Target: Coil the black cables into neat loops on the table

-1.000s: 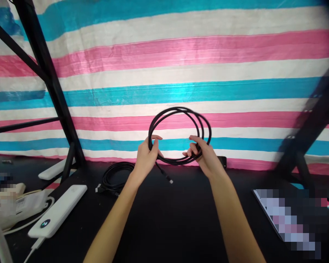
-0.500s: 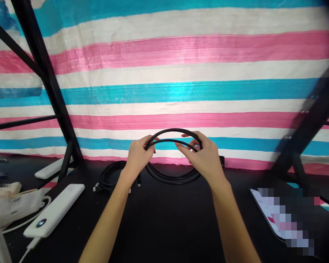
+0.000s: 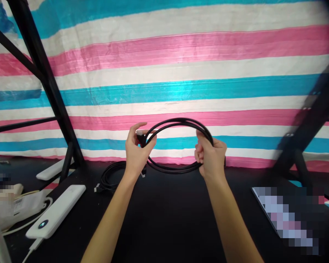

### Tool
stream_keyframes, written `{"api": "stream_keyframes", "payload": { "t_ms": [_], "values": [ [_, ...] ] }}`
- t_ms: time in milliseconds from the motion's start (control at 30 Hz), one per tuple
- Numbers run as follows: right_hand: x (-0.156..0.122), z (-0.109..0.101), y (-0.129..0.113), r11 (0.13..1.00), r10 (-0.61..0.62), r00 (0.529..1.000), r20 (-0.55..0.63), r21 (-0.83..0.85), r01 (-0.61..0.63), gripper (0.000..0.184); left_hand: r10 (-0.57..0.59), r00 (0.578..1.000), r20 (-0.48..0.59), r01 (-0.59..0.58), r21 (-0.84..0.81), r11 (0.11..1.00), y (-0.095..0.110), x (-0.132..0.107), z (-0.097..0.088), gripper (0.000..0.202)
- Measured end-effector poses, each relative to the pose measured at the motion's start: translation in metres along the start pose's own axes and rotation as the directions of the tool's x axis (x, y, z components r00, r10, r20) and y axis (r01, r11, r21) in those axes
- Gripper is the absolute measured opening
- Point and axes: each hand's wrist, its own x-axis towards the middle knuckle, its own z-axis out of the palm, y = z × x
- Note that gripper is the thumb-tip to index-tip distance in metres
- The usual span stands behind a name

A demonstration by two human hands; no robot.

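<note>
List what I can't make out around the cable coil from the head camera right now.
Head view, right hand fists around the black cable coil, hiding the strands inside.
Head view, cable end pinched by the left hand: too small to identify.
Head view, second cable on the table: partly behind the left wrist.
Head view, flat object at far right: pixelated.
Head view, power bank lead: cut off by the bottom edge.

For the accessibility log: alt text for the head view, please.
A coiled black cable is held over a black table, left hand pinching its left side, right hand gripping its right. Another cable coil and a white power bank lie leftward.
</note>
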Motion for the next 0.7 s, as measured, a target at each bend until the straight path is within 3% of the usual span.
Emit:
{"api": "stream_keyframes", "payload": {
  "t_ms": [67, 167, 233, 333, 400, 467, 567, 633, 700],
  "values": [
    [0.000, 0.002, -0.002, 0.994, 0.023, 0.998, -0.058, 0.104, -0.017, 0.048, -0.081, 0.992, 0.092, 0.087, -0.063, 0.994, 0.002, -0.001, 0.001, 0.039],
    [-0.004, 0.006, -0.004, 0.980, 0.046, 0.991, -0.128, 0.196, -0.021, 0.050, -0.200, 0.944, 0.262, 0.244, -0.147, 0.959, 0.001, -0.002, 0.003, 0.034],
    [-0.007, 0.011, -0.003, 0.966, 0.094, 0.981, -0.168, 0.254, -0.049, 0.049, -0.235, 0.927, 0.294, 0.299, -0.196, 0.934, 0.000, -0.004, 0.006, 0.026],
    [-0.014, 0.019, 0.001, 0.936, 0.184, 0.970, -0.161, 0.329, -0.123, 0.048, -0.259, 0.957, 0.133, 0.285, -0.251, 0.925, 0.000, -0.008, 0.010, 0.024],
    [-0.016, 0.024, 0.006, 0.916, 0.229, 0.969, -0.089, 0.356, -0.184, 0.046, -0.285, 0.959, 0.014, 0.278, -0.261, 0.924, 0.000, -0.009, 0.011, 0.028],
    [-0.014, 0.024, 0.009, 0.907, 0.253, 0.967, 0.009, 0.344, -0.241, 0.043, -0.307, 0.951, -0.017, 0.291, -0.271, 0.917, -0.001, -0.008, 0.010, 0.030],
    [-0.007, 0.018, 0.013, 0.946, 0.230, 0.961, 0.154, 0.195, -0.258, 0.036, -0.335, 0.941, 0.052, 0.336, -0.275, 0.901, -0.004, -0.002, 0.002, 0.035],
    [0.000, 0.010, 0.014, 0.983, 0.184, 0.949, 0.257, -0.025, -0.184, 0.031, -0.346, 0.934, 0.092, 0.358, -0.257, 0.898, -0.006, 0.003, -0.004, 0.038],
    [0.004, 0.003, 0.014, 0.961, 0.155, 0.932, 0.327, -0.270, -0.065, 0.027, -0.341, 0.935, 0.101, 0.355, -0.225, 0.907, -0.008, 0.006, -0.010, 0.042]
  ]
}}
